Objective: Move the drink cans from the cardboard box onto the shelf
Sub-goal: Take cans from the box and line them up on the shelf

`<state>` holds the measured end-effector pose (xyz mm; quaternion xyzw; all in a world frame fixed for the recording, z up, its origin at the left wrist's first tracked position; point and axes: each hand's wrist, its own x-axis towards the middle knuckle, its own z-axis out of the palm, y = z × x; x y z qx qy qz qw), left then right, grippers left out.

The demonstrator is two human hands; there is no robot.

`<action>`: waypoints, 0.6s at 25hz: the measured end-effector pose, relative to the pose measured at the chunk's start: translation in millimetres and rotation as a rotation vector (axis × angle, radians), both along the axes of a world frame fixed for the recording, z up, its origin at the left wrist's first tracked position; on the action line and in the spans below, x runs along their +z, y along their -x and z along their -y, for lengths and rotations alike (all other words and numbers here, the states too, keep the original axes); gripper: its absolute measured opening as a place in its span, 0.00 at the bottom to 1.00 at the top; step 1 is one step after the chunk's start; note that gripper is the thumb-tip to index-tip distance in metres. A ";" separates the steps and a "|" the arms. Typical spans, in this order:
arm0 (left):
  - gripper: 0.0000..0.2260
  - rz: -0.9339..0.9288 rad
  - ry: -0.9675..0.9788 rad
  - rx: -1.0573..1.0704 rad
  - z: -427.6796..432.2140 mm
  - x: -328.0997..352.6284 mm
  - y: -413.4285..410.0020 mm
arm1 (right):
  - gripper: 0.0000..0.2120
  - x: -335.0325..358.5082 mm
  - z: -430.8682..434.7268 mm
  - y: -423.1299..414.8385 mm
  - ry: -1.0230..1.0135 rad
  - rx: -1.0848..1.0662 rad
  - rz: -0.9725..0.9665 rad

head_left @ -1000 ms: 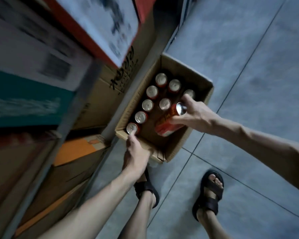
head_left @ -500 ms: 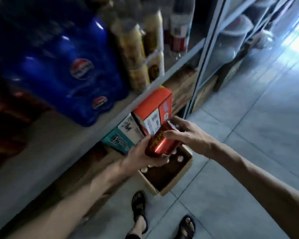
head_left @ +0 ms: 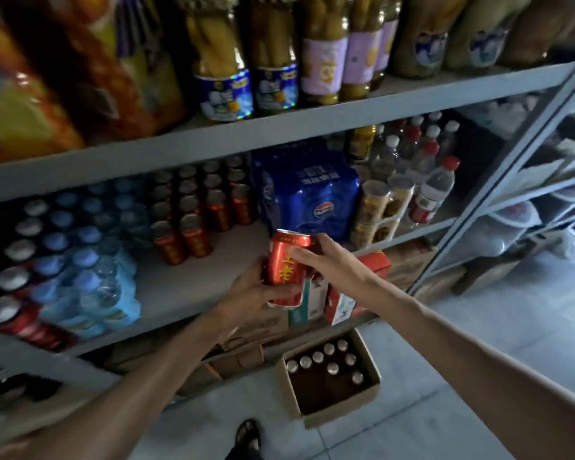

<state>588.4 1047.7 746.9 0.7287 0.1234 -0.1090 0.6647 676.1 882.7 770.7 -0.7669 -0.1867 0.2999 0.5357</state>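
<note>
A red drink can [head_left: 285, 264] with yellow characters stands upright in front of the middle shelf [head_left: 193, 287]. My left hand [head_left: 256, 292] cups its base and lower side. My right hand [head_left: 326, 260] grips its upper right side. Rows of matching red cans [head_left: 198, 207] stand on that shelf, behind and to the left of the held can. The open cardboard box [head_left: 369, 406] sits on the floor below, with several cans [head_left: 329, 358] along its far and left sides.
A blue shrink-wrapped soda pack [head_left: 307, 190] stands right of the shelved cans; blue-capped water bottles [head_left: 80, 260] stand to the left. Jars [head_left: 273, 61] fill the upper shelf. Cartons [head_left: 352, 293] sit under the shelf. A sandalled foot [head_left: 248, 436] rests on the tiled floor.
I have stood up from the box. The can, lifted by my right hand, is now held by both hands at shelf height, and the view has swung up to the shelves.
</note>
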 end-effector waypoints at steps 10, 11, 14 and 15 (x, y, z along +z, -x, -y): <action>0.28 0.118 -0.140 0.185 -107.0 -49.3 -2.2 | 0.21 -57.0 -137.3 1.0 0.049 -0.009 -0.172; 0.26 0.102 -0.112 0.169 -115.0 -47.7 -4.8 | 0.20 -61.6 -144.2 -3.1 0.065 -0.012 -0.168; 0.19 0.007 -0.183 0.075 -137.8 -45.2 -11.4 | 0.20 -82.7 -155.9 -16.0 0.060 -0.016 -0.150; 0.22 -0.045 -0.305 0.049 -146.5 -48.7 -13.9 | 0.20 -92.6 -158.0 -21.5 0.075 -0.017 -0.134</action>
